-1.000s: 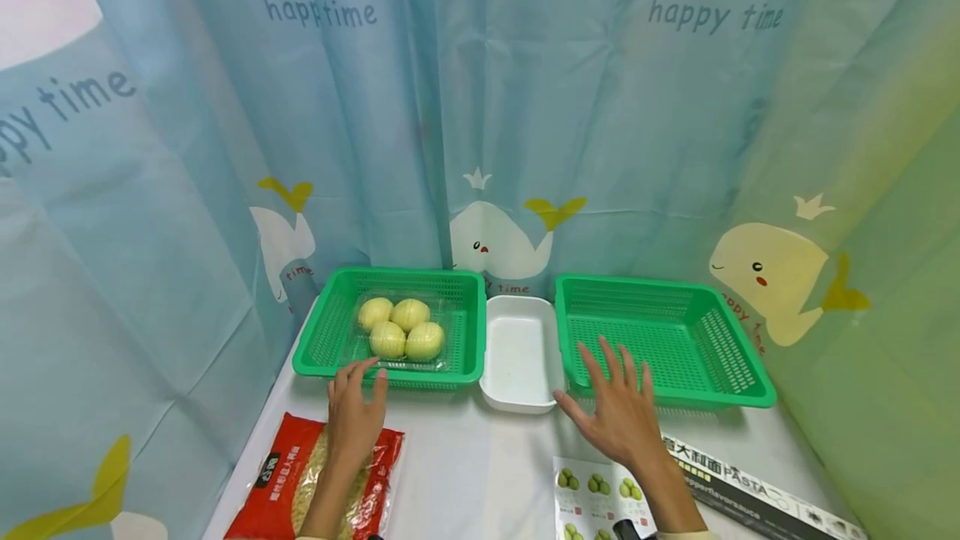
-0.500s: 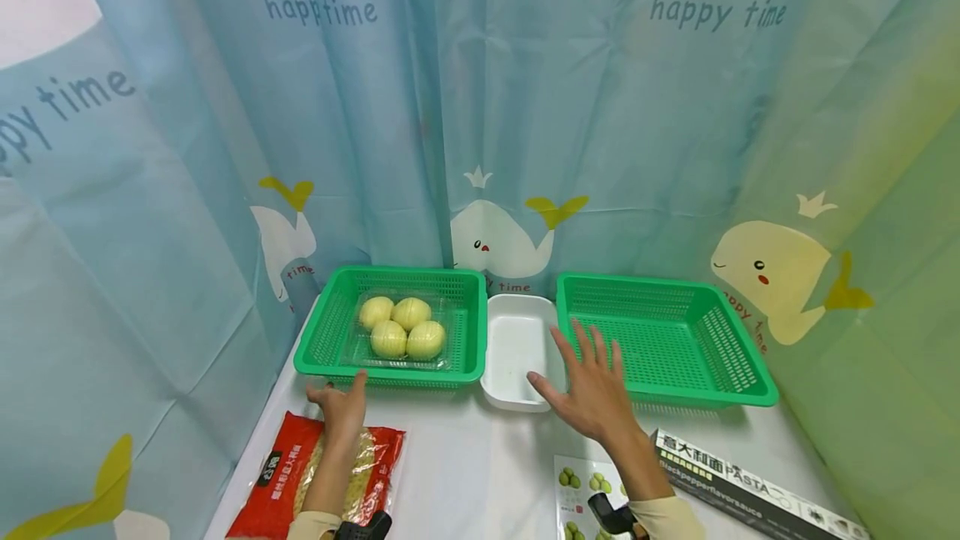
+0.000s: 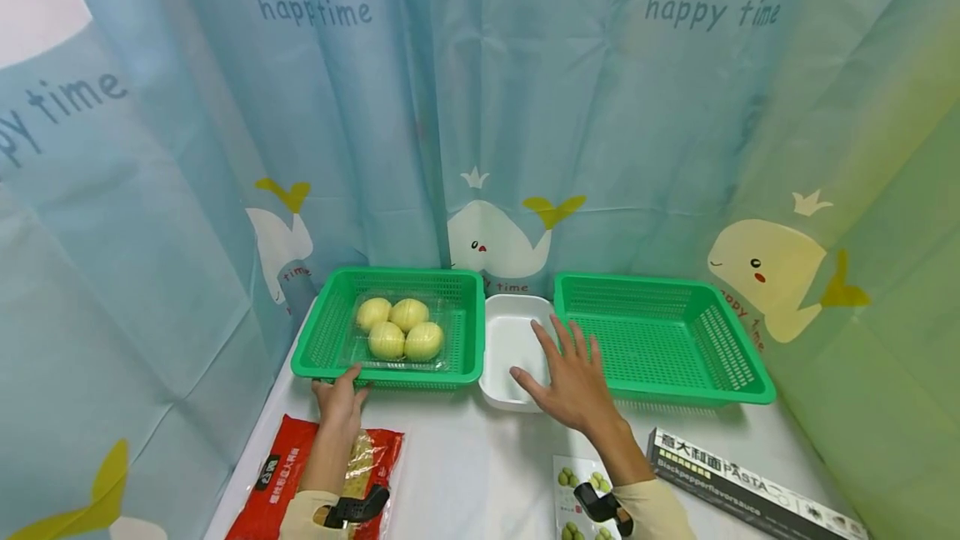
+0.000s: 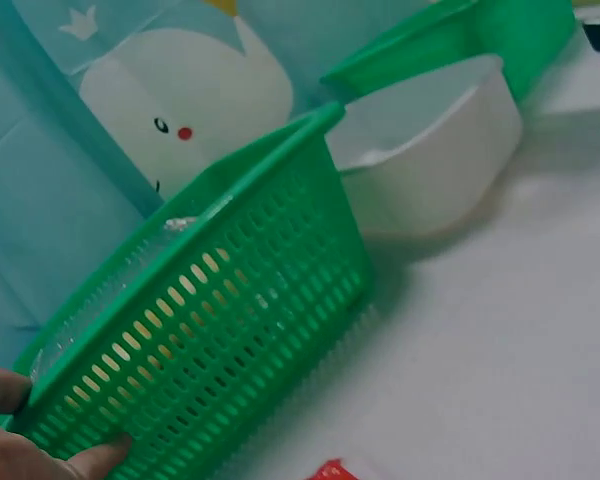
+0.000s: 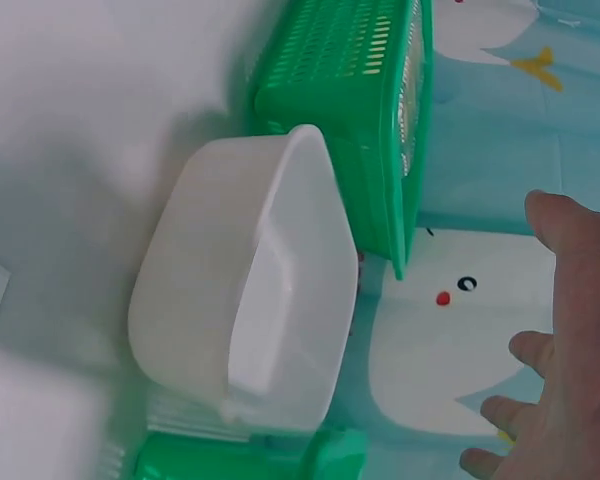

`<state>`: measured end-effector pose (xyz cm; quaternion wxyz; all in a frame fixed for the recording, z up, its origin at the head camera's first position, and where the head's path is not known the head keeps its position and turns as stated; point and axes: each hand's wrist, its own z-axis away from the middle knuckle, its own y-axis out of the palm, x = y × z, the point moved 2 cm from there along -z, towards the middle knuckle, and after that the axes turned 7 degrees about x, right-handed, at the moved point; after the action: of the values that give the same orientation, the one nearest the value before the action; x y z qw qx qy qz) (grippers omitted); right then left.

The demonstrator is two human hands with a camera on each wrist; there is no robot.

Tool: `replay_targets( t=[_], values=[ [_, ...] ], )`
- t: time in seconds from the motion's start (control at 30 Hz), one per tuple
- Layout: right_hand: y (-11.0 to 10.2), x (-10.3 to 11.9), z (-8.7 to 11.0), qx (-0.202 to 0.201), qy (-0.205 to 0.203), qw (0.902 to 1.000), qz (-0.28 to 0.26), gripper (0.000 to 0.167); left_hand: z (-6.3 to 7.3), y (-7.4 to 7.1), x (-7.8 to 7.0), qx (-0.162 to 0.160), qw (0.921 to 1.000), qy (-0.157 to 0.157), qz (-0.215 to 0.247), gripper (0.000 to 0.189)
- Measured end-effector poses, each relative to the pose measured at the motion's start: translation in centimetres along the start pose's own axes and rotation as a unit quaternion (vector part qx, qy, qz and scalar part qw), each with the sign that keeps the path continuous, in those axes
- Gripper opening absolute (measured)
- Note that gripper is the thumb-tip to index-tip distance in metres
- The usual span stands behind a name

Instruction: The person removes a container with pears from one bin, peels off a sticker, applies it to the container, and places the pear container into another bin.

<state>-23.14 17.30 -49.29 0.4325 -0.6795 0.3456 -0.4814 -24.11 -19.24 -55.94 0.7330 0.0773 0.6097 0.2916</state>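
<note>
Left green basket (image 3: 427, 377) at rear left of bench (image 3: 457, 473), back rim near curtain (image 3: 517, 107), right side just beside white tray (image 3: 506, 348); bench surface stretches in front, between red bag (image 3: 277, 477) and leaflet (image 3: 572, 502). Slotted walls, flared rim, clear pack of four yellow-green fruits (image 3: 387, 342) inside. Left hand (image 3: 341, 408) grip pinches front rim; right hand (image 3: 573, 390) grip spread, apart from tray.

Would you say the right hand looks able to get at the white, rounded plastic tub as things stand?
Probably yes: the right hand hovers near the open-topped white plastic tub, fingers spread and holding nothing, with no visible obstacle between them.
</note>
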Motion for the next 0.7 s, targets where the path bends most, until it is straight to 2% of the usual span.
replay_targets(
  t=[0.27, 0.5, 0.6, 0.7],
  values=[
    [1.1, 1.4, -1.7, 0.017, -0.014, 0.9992, -0.032, 0.083, -0.2, -0.2, 0.1, -0.005, 0.9999, 0.002, -0.011, 0.082],
    [1.5, 3.4, -3.7, 0.047, -0.014, 0.9953, -0.084, 0.082, -0.4, -0.8, 0.1, 0.009, 0.9993, -0.037, -0.006, 0.094],
    [1.7, 4.2, -5.0, 0.059, -0.009, 0.9911, -0.119, 0.081, -0.6, -0.9, -0.2, 0.011, 0.9989, -0.044, 0.016, 0.097],
    [2.0, 5.2, -6.2, 0.061, -0.012, 0.9813, -0.182, 0.077, -0.8, -0.9, -0.3, 0.006, 0.9986, -0.045, 0.026, 0.097]
  ],
)
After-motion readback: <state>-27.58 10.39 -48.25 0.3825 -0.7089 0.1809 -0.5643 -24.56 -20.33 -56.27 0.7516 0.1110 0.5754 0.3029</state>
